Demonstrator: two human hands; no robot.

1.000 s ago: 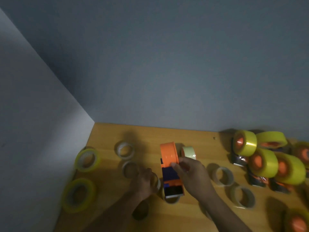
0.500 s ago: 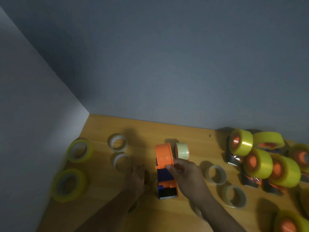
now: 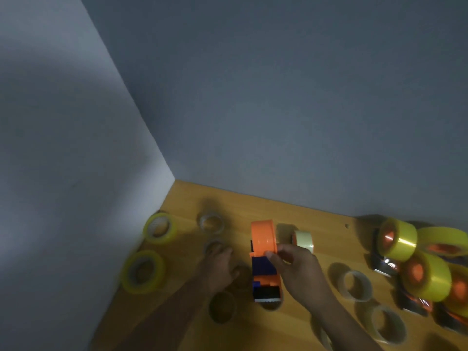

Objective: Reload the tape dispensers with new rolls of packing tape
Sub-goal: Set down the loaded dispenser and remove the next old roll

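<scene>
Dispenser point(image 3: 264, 259): orange, on wooden table point(image 3: 316, 219).
Right hand point(image 3: 298, 269): grips dispenser's right side.
Left hand point(image 3: 217, 267): just left of dispenser, grip indiscernible.

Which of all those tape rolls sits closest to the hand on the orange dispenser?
The small pale roll, standing on edge just beyond the right hand. The bright yellow rolls lie off at the table's right end.

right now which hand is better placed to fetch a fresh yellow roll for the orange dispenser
Left. The left hand rests free nearest the yellow tape roll; the right hand holds the orange plastic dispenser.
</scene>
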